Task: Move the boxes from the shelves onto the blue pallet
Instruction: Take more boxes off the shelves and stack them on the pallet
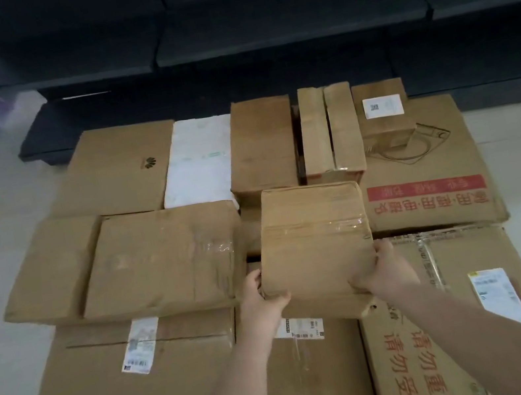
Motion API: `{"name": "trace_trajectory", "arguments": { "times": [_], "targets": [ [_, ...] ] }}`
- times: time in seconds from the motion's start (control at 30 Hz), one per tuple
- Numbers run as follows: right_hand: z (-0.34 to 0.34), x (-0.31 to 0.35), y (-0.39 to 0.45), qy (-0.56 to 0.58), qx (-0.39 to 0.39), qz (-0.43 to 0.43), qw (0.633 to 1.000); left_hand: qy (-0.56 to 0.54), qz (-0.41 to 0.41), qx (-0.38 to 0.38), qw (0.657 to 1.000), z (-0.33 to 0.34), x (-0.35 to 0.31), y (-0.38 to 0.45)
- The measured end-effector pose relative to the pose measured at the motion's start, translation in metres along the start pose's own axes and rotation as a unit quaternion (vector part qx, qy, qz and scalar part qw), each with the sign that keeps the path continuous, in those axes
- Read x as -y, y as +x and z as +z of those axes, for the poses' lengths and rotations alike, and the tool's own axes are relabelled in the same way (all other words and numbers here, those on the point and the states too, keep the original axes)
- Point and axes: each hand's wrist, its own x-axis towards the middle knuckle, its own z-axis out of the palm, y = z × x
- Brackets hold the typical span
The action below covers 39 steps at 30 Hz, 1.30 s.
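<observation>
Box [316, 246] at frame centre was gripped by left hand [262, 296] and right hand [382, 271], fingers curled round lower corners; best lowered level into gap between stacked boxes [165, 259].

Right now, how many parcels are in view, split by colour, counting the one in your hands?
Brown cardboard boxes: 11, including the taped box gripped by the left hand and right hand.
White parcels: 1, the white parcel in the back row.
Total: 12.
</observation>
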Motion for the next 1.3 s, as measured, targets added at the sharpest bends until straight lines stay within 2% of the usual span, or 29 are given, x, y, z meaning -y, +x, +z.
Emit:
{"name": "trace_trajectory", "arguments": {
  "times": [0.2, 0.37, 0.53, 0.67, 0.8, 1.3],
  "targets": [
    [0.066, -0.003, 0.088, -0.023, -0.031, 0.007, 0.999, 0.02, 0.0, 0.02, 1.0, 0.009, 0.05, 0.096],
    [0.106, -0.024, 0.133, 0.025, -0.038, 0.023, 0.999, 0.015, 0.004, 0.019, 1.0, 0.022, 0.075, 0.138],
    [0.117, -0.025, 0.125, 0.046, -0.016, -0.022, 0.999, -0.044, 0.01, -0.039, 0.998, 0.01, 0.087, 0.146],
    [0.118, -0.007, 0.123, 0.071, -0.004, -0.07, 0.995, -0.028, 0.011, -0.066, 0.997, -0.006, 0.082, 0.147],
    [0.114, 0.006, 0.126, 0.074, -0.003, -0.063, 0.995, 0.034, 0.054, -0.062, 0.996, -0.006, 0.076, 0.14],
    [0.124, 0.008, 0.129, 0.059, -0.011, -0.059, 0.996, 0.051, 0.065, -0.108, 0.991, -0.009, 0.076, 0.136]
  ]
}}
